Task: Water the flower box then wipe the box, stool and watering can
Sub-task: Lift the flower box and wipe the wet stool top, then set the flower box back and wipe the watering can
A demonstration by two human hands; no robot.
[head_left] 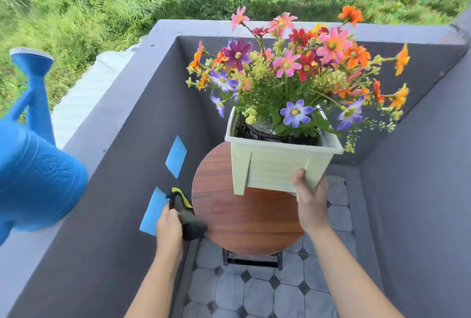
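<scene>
A pale green flower box (275, 164) full of colourful flowers is tilted and lifted off the round wooden stool (244, 221). My right hand (309, 195) grips the box at its near bottom corner. My left hand (169, 226) holds a dark cloth with a yellow edge (188, 218) against the stool's left rim. The blue watering can (35, 164) stands on top of the grey balcony wall at the far left, spout pointing up and away.
Grey balcony walls (132, 124) close in on the left, far and right sides. Two blue patches (175, 156) are stuck on the left wall. The floor is grey tile (254, 292). Grass lies beyond the wall.
</scene>
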